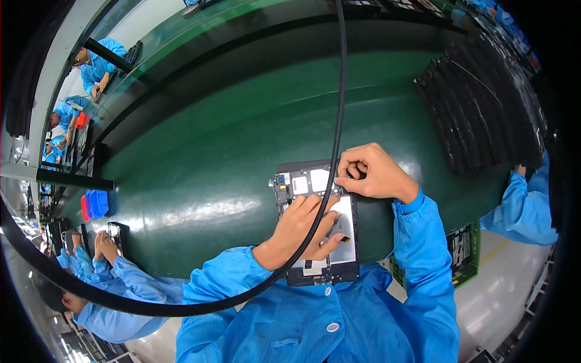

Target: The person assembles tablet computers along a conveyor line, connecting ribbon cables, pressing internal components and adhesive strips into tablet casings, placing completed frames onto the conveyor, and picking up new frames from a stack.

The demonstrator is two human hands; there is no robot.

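Observation:
A tablet (346, 254) with its back cover off lies on the green bench close in front of me, showing white panels and circuit parts. My left hand (296, 233) rests over its middle, fingers bent and spread, thumb apart near a small dark ribbon piece (345, 239). At the tablet's upper right edge, my right hand (375, 172) is closed in a pinch. Whatever sits between those fingertips is hidden or too small to name. A blue band (416, 202) circles my right wrist.
A thick black cable (342, 78) crosses the view, passing before my left hand. Black flat pieces (478, 115) are stacked at the right. A green crate (466, 260) stands below the bench edge. Blue bins (97, 204) and co-workers (118, 302) are at the left; another person's sleeve (523, 206) shows right.

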